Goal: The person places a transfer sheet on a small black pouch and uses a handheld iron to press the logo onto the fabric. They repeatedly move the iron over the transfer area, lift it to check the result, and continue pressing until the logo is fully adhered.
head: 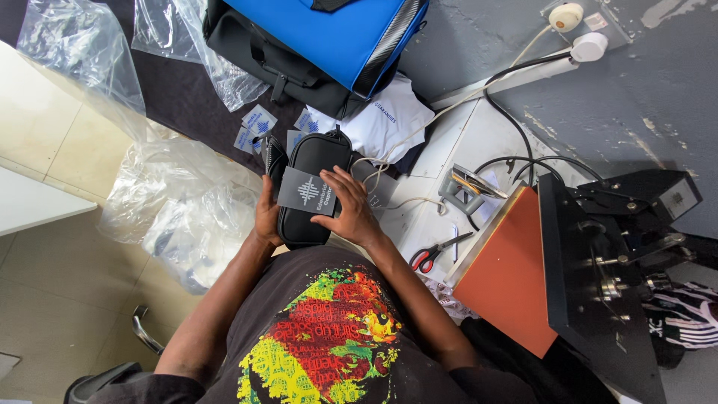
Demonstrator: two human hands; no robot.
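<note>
A white table (449,142) stands against a grey, patchy wall (636,97). A socket (591,22) sits on that wall above the table. Left of the table, pale floor tiles (52,299).

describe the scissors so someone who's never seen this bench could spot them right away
Start at the big orange slab of the heat press on the right. Just left of its lower edge, on the white bench, lie the scissors. Their red handles set them apart from the grey tool above.

scissors (434,253) red-handled | heat press (591,262) (orange pad) | blue bag (329,37) | plastic bags (176,202)
</note>
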